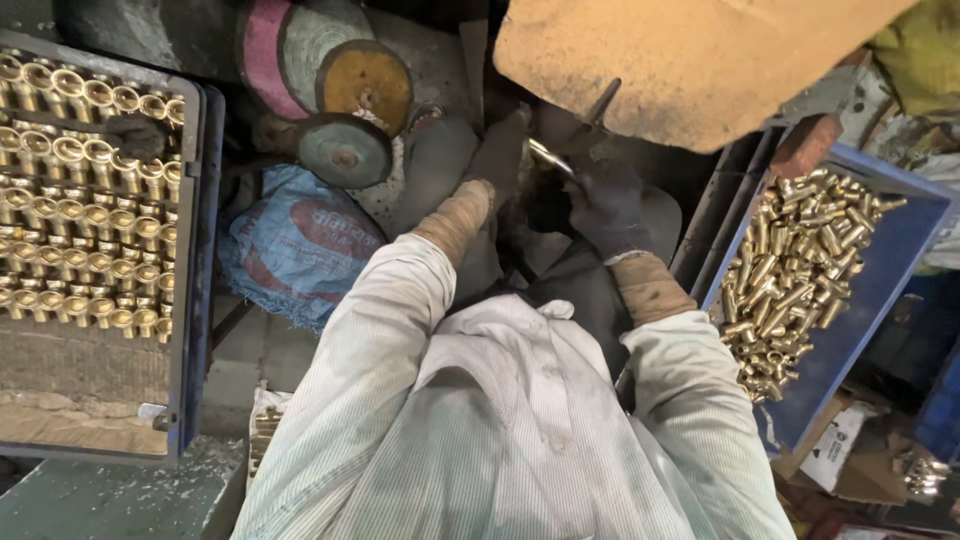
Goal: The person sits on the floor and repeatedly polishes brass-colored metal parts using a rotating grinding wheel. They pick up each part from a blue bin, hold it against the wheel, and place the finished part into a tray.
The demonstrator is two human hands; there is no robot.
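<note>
Pale striped sleeves [420,420] fill the bottom of the view, and from them two dark-gloved hands reach forward to a small bright metal piece [548,155] held between them, just under the edge of a big dust-caked orange guard [690,60]. That shiny piece is the work in hand; it sits close in front of the chest, at the middle of the view, and only a short gleaming stretch of it shows. The left hand [495,150] has its fingers curled shut around the near end of the piece. The right hand [600,195] is also closed, gripping the other end together with a thin dark rod that sticks up toward the guard.

To do this well, I judge that both grips should stay firm and the wrists braced near the body, so the piece meets the machine steadily and the gloves stay back from the guard's edge.

Just left of the hands stand worn round discs [350,100], with a blue sack [295,245] below them. Farther left, a grey tray [195,250] holds brass fittings in neat rows [80,200]. At the right, a blue crate [880,270] holds a loose heap of brass parts [800,270].
</note>
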